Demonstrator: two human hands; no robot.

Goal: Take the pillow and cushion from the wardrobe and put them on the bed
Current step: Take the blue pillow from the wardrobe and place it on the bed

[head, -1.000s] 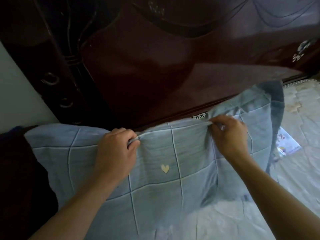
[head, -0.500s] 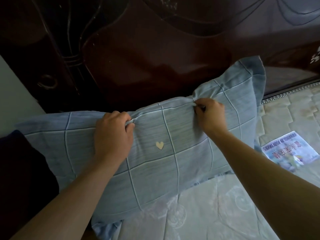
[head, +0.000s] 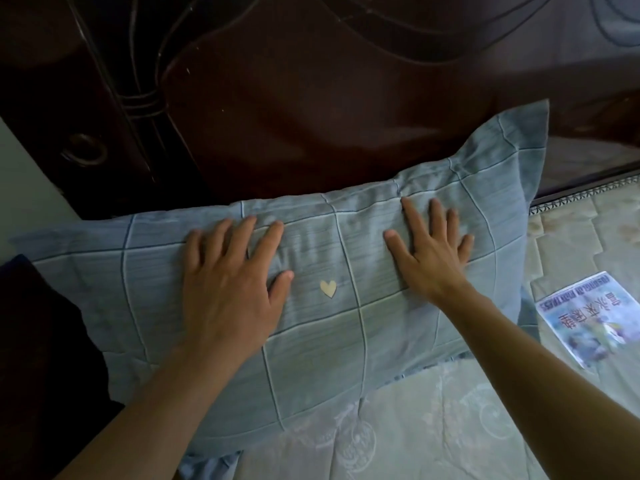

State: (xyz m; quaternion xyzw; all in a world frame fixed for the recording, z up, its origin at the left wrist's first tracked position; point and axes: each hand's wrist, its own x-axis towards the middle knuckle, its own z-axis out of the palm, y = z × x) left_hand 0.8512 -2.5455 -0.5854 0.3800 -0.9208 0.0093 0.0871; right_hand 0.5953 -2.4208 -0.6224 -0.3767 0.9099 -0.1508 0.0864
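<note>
A light blue checked pillow with a small cream heart lies on the pale patterned mattress, its far edge against the dark wooden headboard. My left hand rests flat on the pillow's left half, fingers spread. My right hand lies flat on the right half, fingers apart too. Neither hand grips the fabric. A dark object, possibly the cushion, lies at the pillow's left end; I cannot tell what it is.
A printed label with blue lettering sits on the mattress to the right of the pillow. A pale wall shows at the left beside the headboard. The mattress extends toward me and to the right.
Both hands have let go of the pinched top seam and now lie flat on the pillow. The pillow has settled lower against the headboard.
</note>
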